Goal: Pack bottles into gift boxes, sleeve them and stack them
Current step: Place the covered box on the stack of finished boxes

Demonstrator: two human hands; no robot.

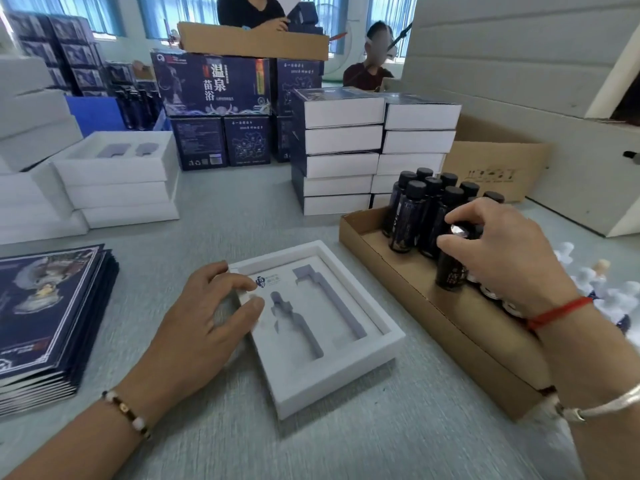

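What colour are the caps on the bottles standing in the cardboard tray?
Black, above dark glossy bottle bodies. The head view shows the caps clearly at the far end of the cardboard tray.

Two people work at the table's far edge; one in a black top [250,10] stands behind a long brown carton [254,41], the other in a dark red shirt [367,75] sits further right; a blue plastic crate [95,114] sits toward the far left edge; small white figurines [599,289] cluster at the right edge; blue-curtained windows [389,13] line the back wall.
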